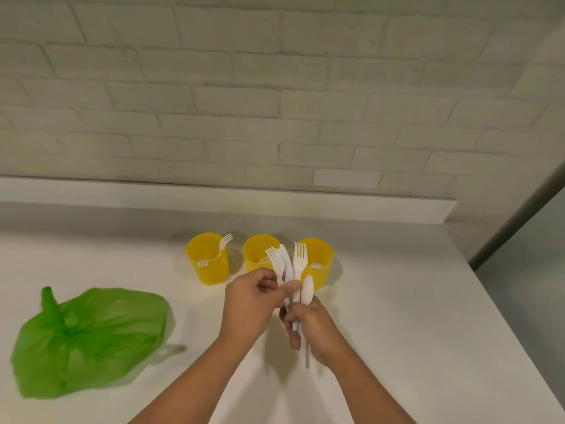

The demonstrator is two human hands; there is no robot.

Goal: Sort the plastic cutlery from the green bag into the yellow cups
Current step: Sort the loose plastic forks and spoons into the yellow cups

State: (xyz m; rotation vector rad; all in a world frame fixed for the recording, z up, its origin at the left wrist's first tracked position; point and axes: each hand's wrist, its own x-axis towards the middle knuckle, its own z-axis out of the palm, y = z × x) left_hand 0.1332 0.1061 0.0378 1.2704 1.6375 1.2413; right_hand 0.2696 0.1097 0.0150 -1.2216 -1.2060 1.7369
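Right now your right hand [312,328] is curled round the handles of a bundle of cutlery [293,270], holding it upright over the middle of the surface [397,316], just in front of the yellow cups. Your left hand [250,304] pinches one piece near its neck between thumb and forefinger. A fork [300,257], a knife [286,258] and a spoon [306,289] show in the bundle. The cups stand in a row toward the far edge: the left cup [211,270] holds forks, the right cup [321,252] has something white in it, and what lies in the middle cup [256,252] is too faint to tell. The green bag [91,338] lies slumped toward the near left edge. These pieces look very light, stiff but thin enough to snap, and smooth enough to slide against each other. You would do best to take each one by its flat handle just below the head and draw it out lengthwise. Keep the right hand firm, since fork tines may snag their neighbours.
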